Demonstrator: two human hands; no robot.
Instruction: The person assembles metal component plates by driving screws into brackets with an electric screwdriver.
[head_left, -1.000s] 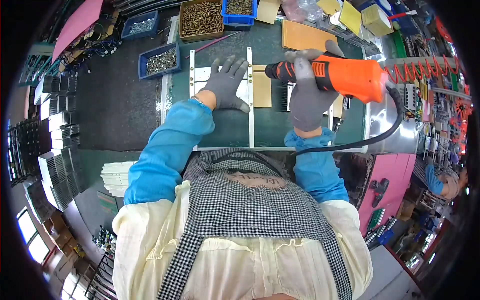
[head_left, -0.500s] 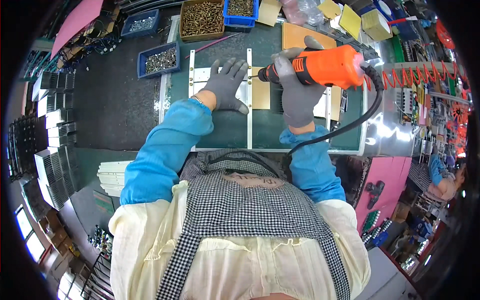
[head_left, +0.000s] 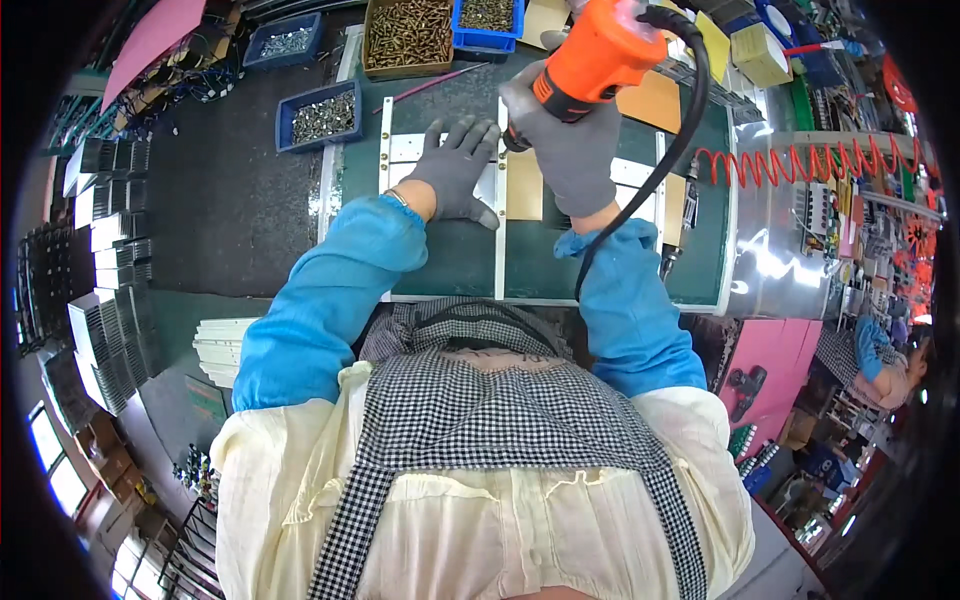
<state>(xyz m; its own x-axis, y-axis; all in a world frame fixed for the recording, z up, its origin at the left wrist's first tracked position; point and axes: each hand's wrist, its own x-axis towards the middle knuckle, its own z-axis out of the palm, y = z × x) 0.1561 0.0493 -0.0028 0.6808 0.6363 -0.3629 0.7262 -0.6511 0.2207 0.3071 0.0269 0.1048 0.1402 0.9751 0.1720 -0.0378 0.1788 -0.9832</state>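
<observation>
My left hand (head_left: 457, 172), in a grey glove, lies flat with fingers spread on a white metal panel (head_left: 403, 148). The panel bridges two upright white metal strips, a left one (head_left: 386, 125) and a middle one (head_left: 501, 250), with small brass-coloured screws in them. My right hand (head_left: 572, 150), also gloved, is wrapped around an orange electric screwdriver (head_left: 600, 55). The tool is tilted steeply, its dark nose down at the middle strip beside my left fingertips. Its tip is hard to make out there. A brown cardboard piece (head_left: 524, 190) lies just right of that strip.
Bolts fill a cardboard box (head_left: 408, 68) at the back, beside a blue bin (head_left: 488, 40); another blue bin (head_left: 318, 118) of small hardware stands left. A black cable (head_left: 690, 110) loops over my right forearm. A red coiled hose (head_left: 800, 168) hangs right. A person (head_left: 880, 365) sits far right.
My right hand has tipped the screwdriver from nearly level to steep, its body swinging up and away and its nose down at the strip. My left hand has stayed in place.
</observation>
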